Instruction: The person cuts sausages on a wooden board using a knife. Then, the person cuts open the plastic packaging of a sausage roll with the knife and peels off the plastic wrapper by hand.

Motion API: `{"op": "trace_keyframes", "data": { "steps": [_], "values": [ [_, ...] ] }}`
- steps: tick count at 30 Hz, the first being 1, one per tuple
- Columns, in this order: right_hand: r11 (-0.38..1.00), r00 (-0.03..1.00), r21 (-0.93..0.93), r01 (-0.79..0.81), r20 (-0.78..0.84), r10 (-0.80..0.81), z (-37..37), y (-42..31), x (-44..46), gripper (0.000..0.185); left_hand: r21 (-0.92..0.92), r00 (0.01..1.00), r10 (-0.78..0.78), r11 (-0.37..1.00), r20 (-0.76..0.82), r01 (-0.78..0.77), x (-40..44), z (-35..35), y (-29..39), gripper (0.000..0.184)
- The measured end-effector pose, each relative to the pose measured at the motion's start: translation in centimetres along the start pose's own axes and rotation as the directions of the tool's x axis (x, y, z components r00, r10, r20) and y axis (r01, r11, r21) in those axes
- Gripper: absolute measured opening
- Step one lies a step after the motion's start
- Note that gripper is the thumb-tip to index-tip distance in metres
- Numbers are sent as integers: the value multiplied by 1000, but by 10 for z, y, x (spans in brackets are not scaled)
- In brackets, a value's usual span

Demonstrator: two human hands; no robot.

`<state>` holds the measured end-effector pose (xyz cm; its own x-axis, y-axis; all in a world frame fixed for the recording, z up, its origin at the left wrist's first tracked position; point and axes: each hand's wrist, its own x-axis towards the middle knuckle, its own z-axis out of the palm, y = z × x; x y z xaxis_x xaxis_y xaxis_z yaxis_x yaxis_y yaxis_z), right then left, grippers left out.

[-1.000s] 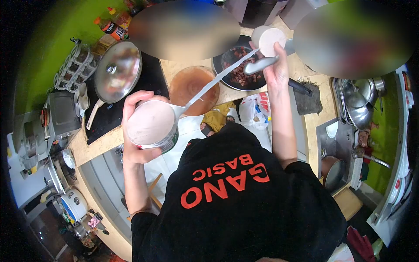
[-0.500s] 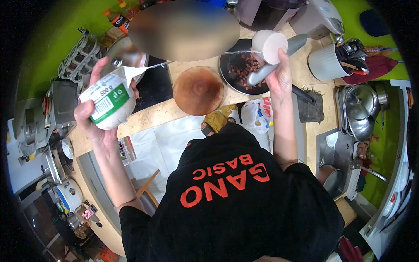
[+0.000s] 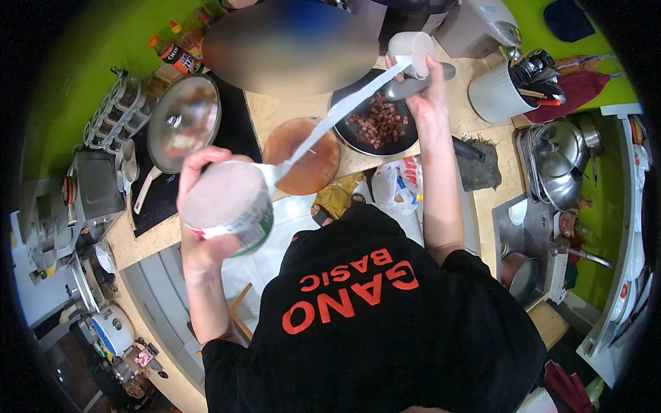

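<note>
My left hand [image 3: 206, 213] wraps round a thick pale roll [image 3: 231, 189] with a flat round end and a white-and-green printed wrapper. A white strip of wrapping [image 3: 337, 113] stretches from it up to my right hand [image 3: 428, 93]. That hand grips a shorter white round piece [image 3: 412, 47]. A long grey utensil [image 3: 406, 87] passes behind my right fingers and seems held there too; its kind is unclear. Just below lies a dark frying pan [image 3: 358, 138] with diced reddish-brown meat [image 3: 379, 124] in it. A round wooden board [image 3: 296, 138] sits under the strip.
A lidded pan [image 3: 182, 124] stands on the dark hob at left, near a spice rack [image 3: 124, 107] and sauce bottles [image 3: 175, 55]. At right are a utensil holder [image 3: 499, 93], a grey cloth [image 3: 482, 168] and the sink. A blurred oval covers the back of the counter.
My left hand has swung right and lower, turning the roll so its flat end shows. My right hand has risen slightly. The strip now looks wider and spans between them diagonally.
</note>
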<state>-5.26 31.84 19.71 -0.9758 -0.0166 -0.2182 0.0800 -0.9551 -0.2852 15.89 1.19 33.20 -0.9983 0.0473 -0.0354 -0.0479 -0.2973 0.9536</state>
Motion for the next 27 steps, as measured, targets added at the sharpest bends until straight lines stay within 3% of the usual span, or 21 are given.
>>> {"op": "trace_keyframes", "data": {
  "steps": [3,4,5,6,8,9,10,12,14,15,18,21,23,26,27],
  "values": [
    [999,998,44,-18,-61,21,9,-4,13,52,120,998,3,993,64,-10,-8,3,-12,93],
    [996,995,68,50,-91,-44,5,-10,26,51,79,997,-61,995,50,57,-15,4,-6,96],
    [988,986,92,120,-126,-108,-1,-16,36,49,81,999,-12,997,31,10,-29,6,1,98],
    [968,959,-22,251,-132,-251,-8,-27,43,48,84,999,38,996,10,-39,-38,7,8,99],
    [938,938,-78,339,110,-330,-44,-59,58,49,124,994,89,989,-67,-80,-37,-3,21,100],
    [942,942,-84,325,116,-315,-42,-71,58,49,169,980,129,980,-149,-104,-41,-8,23,102],
    [933,950,-201,300,146,-274,-37,-80,48,50,232,942,211,961,-263,-151,-31,-10,15,101],
    [909,961,-319,267,161,-226,-31,-80,27,52,419,931,290,891,-223,-177,0,-23,-10,91],
    [870,984,-460,177,102,-146,-22,-72,7,55,686,886,447,683,-121,-251,42,-45,-73,80],
    [873,988,-463,152,97,-121,-22,-65,1,57,628,908,397,743,-136,-231,57,-41,-99,76],
    [849,999,-529,-8,37,32,-27,-42,-15,58,679,856,493,682,-155,-270,91,-51,-180,83],
    [842,996,-531,-94,-46,82,-30,-22,-36,56,631,875,409,758,-258,-168,92,-67,-237,86],
    [854,986,-494,-164,-66,151,-28,-10,-54,55,759,886,405,643,-224,-102,89,-76,-265,90],
    [815,983,-550,-182,-83,164,-27,6,-72,58,782,903,395,611,-169,-121,85,-71,-254,91],
    [796,981,-573,-195,-96,171,-32,11,-78,58,806,927,372,564,-56,-177,82,-69,-248,105]
  ]
}}
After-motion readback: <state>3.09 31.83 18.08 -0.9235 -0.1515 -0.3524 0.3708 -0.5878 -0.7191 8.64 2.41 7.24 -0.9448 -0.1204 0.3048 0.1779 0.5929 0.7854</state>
